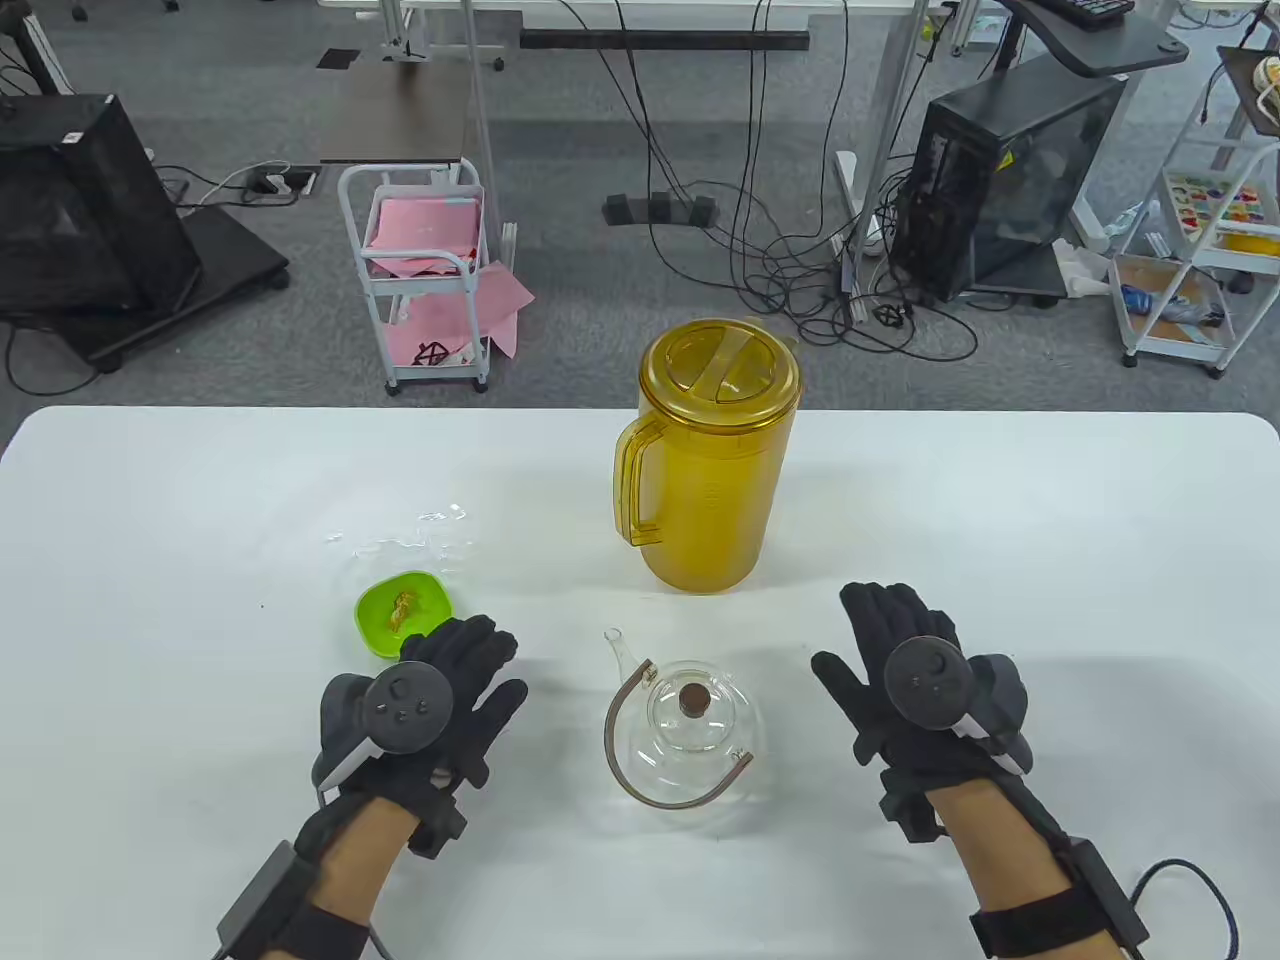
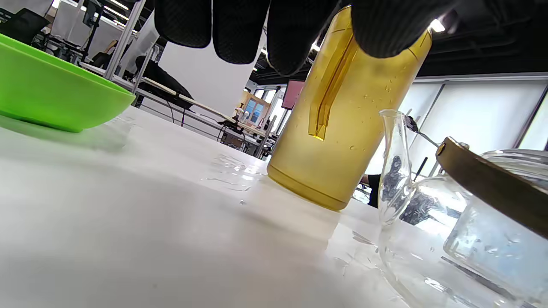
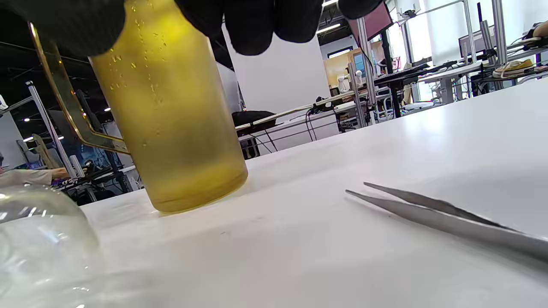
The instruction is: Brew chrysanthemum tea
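A clear glass teapot (image 1: 690, 725) with a cork-knobbed lid and a brown handle stands near the table's front, between my two hands. Behind it stands a tall yellow lidded pitcher (image 1: 715, 450). A small green bowl (image 1: 403, 612) holding a dried chrysanthemum sits just beyond my left hand (image 1: 470, 690). That hand lies palm down with straight fingers and holds nothing. To the right of the teapot my right hand (image 1: 885, 650) lies flat the same way. Metal tweezers (image 3: 441, 214) lie on the table by the right hand; the table view hides them.
A few water drops (image 1: 420, 535) glisten on the white table (image 1: 1050, 520) behind the green bowl. Beyond the far edge are a small cart (image 1: 425, 270), computer towers and cables on the floor.
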A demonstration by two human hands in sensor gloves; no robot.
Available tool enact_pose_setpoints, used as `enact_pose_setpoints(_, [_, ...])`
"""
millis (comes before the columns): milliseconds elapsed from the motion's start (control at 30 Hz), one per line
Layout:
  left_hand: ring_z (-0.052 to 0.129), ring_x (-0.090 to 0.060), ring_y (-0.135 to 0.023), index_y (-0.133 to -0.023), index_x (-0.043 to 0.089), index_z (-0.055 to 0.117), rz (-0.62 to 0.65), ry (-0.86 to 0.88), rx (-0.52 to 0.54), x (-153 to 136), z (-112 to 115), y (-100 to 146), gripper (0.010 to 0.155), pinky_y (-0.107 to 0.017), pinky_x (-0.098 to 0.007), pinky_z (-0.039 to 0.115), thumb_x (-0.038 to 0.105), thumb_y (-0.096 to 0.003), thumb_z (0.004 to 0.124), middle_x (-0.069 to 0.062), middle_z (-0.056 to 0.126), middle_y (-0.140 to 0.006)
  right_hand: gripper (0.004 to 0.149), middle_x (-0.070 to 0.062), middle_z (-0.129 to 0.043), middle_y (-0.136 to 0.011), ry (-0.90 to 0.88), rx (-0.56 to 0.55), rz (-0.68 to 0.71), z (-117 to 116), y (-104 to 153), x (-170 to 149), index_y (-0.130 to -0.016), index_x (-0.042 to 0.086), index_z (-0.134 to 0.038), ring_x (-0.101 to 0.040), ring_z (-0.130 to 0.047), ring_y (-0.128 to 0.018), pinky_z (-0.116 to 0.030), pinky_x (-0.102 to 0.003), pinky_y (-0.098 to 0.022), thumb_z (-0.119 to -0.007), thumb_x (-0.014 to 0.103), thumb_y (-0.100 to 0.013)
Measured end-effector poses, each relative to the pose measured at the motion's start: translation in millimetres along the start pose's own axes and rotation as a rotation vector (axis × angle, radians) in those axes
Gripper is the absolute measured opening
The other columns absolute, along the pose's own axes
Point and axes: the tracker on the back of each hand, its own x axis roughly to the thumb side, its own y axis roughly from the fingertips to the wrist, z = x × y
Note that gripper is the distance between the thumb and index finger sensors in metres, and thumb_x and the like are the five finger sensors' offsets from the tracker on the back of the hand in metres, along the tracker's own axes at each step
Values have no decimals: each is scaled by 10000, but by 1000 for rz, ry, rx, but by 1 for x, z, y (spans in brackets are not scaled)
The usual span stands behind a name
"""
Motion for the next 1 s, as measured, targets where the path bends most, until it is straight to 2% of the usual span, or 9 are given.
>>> enact_pose_setpoints(333, [552, -466, -1094, -1083, 248, 669, 42, 3, -21, 3, -1, 1, 629, -764, -660, 376, 580, -550, 705, -126, 629, -1207, 756, 41, -446, -1212, -15, -12, 89, 0, 4, 26, -1164, 332, -409, -332, -450, -1176, -390, -619, -814, -640, 680, -533])
enact_pose_setpoints(400, [556, -466, -1094, -1082, 247, 672, 43, 7, -16, 4, -2, 2, 629, -765, -660, 376, 582, -550, 705, -125, 632, -1206, 746, 40, -451, -1212, -30, -17, 145, 5, 6, 40, -1161, 336, -410, -336, -455, -1175, -385, -627, -813, -640, 675, -537])
enact_pose_setpoints(500, [562, -466, -1092, -1080, 244, 676, 46, 18, -10, 5, -3, 1, 628, -764, -660, 381, 581, -550, 704, -127, 637, -1204, 719, 13, -539, -1180, -29, -108, 281, 12, 10, 69, -1143, 311, -494, -353, -558, -1134, -440, -635, -787, -656, 656, -532])
enact_pose_setpoints(600, [565, -464, -1091, -1078, 246, 678, 49, 13, -22, 7, -1, 0, 625, -763, -660, 382, 582, -552, 701, -128, 640, -1202, 680, 12, -586, -1161, -6, -120, 373, 16, 12, 99, -1130, 318, -534, -357, -602, -1116, -461, -642, -776, -654, 639, -543])
enact_pose_setpoints(733, [565, -468, -1089, -1078, 245, 678, 61, 5, -47, 8, 4, 1, 623, -761, -660, 384, 581, -555, 699, -128, 645, -1200, 604, 21, -623, -1143, -7, -83, 446, 1, 15, 131, -1106, 341, -597, -352, -622, -1108, -457, -649, -775, -680, 582, -558])
enact_pose_setpoints(833, [569, -467, -1089, -1076, 242, 684, 62, 5, -53, 8, 5, 2, 623, -761, -661, 384, 581, -554, 700, -127, 650, -1198, 564, 16, -635, -1137, 38, -42, 478, -17, 19, 143, -1089, 356, -632, -355, -636, -1100, -463, -654, -770, -703, 550, -563])
enact_pose_setpoints(1000, [570, -468, -1088, -1074, 243, 688, 61, 14, -51, 8, 5, 2, 620, -761, -661, 384, 579, -553, 702, -127, 656, -1195, 501, -1, -677, -1109, 93, -31, 484, -32, 23, 150, -1042, 353, -717, -351, -679, -1073, -475, -656, -762, -722, 510, -566])
